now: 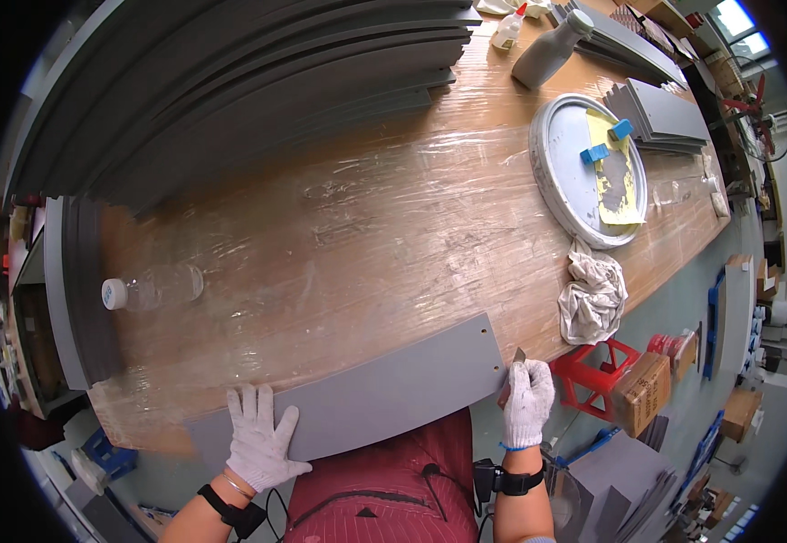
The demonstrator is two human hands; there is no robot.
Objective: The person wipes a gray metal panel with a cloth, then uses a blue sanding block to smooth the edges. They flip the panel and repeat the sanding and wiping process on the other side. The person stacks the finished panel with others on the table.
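Note:
A long grey panel (393,389) with two small holes at its right end lies along the near edge of the table, in front of my body. My left hand (262,439), in a white knit glove, rests on the panel's left part with fingers spread. Just off the panel's right end, my gloved right hand (529,403) is closed round a small knife-like tool (519,356). Its dark pointed tip shows above my fingers, and a bit of reddish-brown handle beside them; the rest is hidden.
Tall stacks of grey panels (257,81) fill the far left of the film-covered table (348,244). A clear bottle (162,287) lies at left. At right are a round lid (547,195) with blue blocks, a crumpled rag (592,299) and a grey bottle (547,56). A red stool (579,385) stands beyond.

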